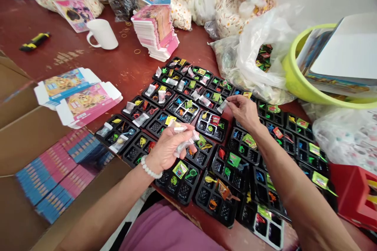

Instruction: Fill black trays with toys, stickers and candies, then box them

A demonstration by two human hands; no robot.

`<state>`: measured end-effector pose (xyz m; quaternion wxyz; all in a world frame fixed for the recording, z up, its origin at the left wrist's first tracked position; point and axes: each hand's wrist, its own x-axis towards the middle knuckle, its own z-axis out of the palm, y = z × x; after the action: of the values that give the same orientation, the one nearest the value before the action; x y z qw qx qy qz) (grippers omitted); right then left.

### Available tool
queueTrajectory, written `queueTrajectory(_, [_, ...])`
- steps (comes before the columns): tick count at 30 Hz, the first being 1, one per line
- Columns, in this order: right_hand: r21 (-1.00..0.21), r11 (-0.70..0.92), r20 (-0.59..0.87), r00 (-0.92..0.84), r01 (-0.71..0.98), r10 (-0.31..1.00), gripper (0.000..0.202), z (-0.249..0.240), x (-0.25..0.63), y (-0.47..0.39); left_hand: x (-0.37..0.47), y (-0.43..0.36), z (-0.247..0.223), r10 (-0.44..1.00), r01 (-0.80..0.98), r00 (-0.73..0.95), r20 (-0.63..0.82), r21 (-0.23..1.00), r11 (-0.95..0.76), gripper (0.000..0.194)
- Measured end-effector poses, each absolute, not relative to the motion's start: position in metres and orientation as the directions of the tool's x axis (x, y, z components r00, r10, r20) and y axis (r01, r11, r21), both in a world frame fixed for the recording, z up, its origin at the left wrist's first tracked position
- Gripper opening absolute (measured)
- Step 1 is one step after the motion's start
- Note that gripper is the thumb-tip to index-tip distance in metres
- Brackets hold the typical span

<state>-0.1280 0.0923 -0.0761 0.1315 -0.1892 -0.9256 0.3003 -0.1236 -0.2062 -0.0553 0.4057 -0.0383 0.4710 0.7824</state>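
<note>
The right hand point(244, 110) is pinching one small translucent packet point(222, 106), fingertips pretty much closed on it, and it's sticking out to their left over the black trays point(202, 126), long axis slanting back toward the wearer, so yeah, right's nearer. The left hand point(165, 149) is curling loosely around a packet bunch point(181, 149), can't tell how many. I'm counting one mug point(103, 34), two flattened boxes point(88, 102), but the trays are overlapping too much.

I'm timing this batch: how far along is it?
Roughly partway. Left-edge trays already hold white packets. The left hand holds more; the right hand pinches another. Seemingly left: the nearest and right-side trays, showing small colourful pieces but no white packets.
</note>
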Motion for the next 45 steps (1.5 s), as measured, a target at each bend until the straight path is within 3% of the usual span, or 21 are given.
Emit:
queueTrajectory(3, [-0.567,0.796,0.228,-0.889,0.210,0.397,0.029,-0.074,-0.127,0.076,-0.122,-0.205,-0.052,0.626,-0.700,-0.629,-0.460,0.686,-0.199,0.040])
queueTrajectory(5, [-0.622,0.777,0.235,-0.922,0.101,0.308,0.032,-0.062,-0.118,0.049,-0.121,-0.204,-0.050,0.646,-0.719,-0.596,-0.476,0.675,-0.165,0.039])
queueTrajectory(9, [-0.851,0.506,0.063,-0.985,-0.137,-0.161,0.038,-0.033,-0.098,-0.017,-0.116,-0.201,-0.049,0.727,-0.705,-0.514,-0.456,0.707,-0.056,0.029])
queueTrajectory(11, [-0.897,0.420,0.026,-0.963,-0.141,-0.267,0.025,-0.027,-0.097,-0.038,-0.115,-0.203,-0.052,0.750,-0.682,-0.493,-0.440,0.731,-0.019,0.029])
queueTrajectory(13, [-0.929,0.363,-0.010,-0.974,-0.075,-0.228,0.019,-0.027,-0.105,-0.045,-0.117,-0.209,-0.054,0.750,-0.691,-0.492,-0.442,0.723,-0.027,0.030])
queueTrajectory(16, [-0.940,0.341,-0.024,-0.999,0.006,-0.047,0.020,-0.035,-0.133,-0.040,-0.122,-0.221,-0.056,0.712,-0.743,-0.513,-0.479,0.663,-0.090,0.035])
queueTrajectory(20, [-0.841,0.542,0.102,-0.984,-0.007,0.147,0.012,-0.054,-0.181,-0.042,-0.131,-0.236,-0.055,0.654,-0.773,-0.554,-0.516,0.610,-0.173,0.030])
queueTrajectory(24, [-0.693,0.721,0.144,-0.980,0.001,0.140,0.012,-0.070,-0.211,-0.058,-0.136,-0.246,-0.053,0.596,-0.756,-0.625,-0.504,0.582,-0.300,0.024])
queueTrajectory(28, [-0.674,0.738,0.159,-0.979,-0.014,0.127,0.013,-0.065,-0.196,-0.061,-0.139,-0.255,-0.052,0.550,-0.711,-0.691,-0.469,0.580,-0.398,0.026])
queueTrajectory(31, [-0.805,0.593,0.009,-1.000,-0.009,-0.004,0.024,-0.051,-0.159,-0.058,-0.140,-0.256,-0.053,0.511,-0.649,-0.749,-0.423,0.627,-0.431,0.036])
queueTrajectory(33, [-0.900,0.428,-0.153,-0.977,0.077,-0.146,0.036,-0.046,-0.135,-0.060,-0.139,-0.253,-0.055,0.485,-0.618,-0.774,-0.406,0.650,-0.443,0.039])
queueTrajectory(35, [-0.942,0.303,-0.208,-0.960,0.145,-0.188,0.040,-0.047,-0.119,-0.064,-0.137,-0.247,-0.057,0.480,-0.602,-0.785,-0.392,0.666,-0.441,0.039])
queueTrajectory(41, [-0.979,0.188,-0.074,-0.996,0.082,0.047,0.032,-0.059,-0.118,-0.060,-0.137,-0.239,-0.059,0.476,-0.597,-0.785,-0.397,0.690,-0.409,0.037])
queueTrajectory(45, [-0.912,0.404,0.008,-0.986,0.062,0.169,0.020,-0.064,-0.135,-0.031,-0.145,-0.250,-0.054,0.371,-0.632,-0.775,-0.511,0.625,-0.458,0.030])
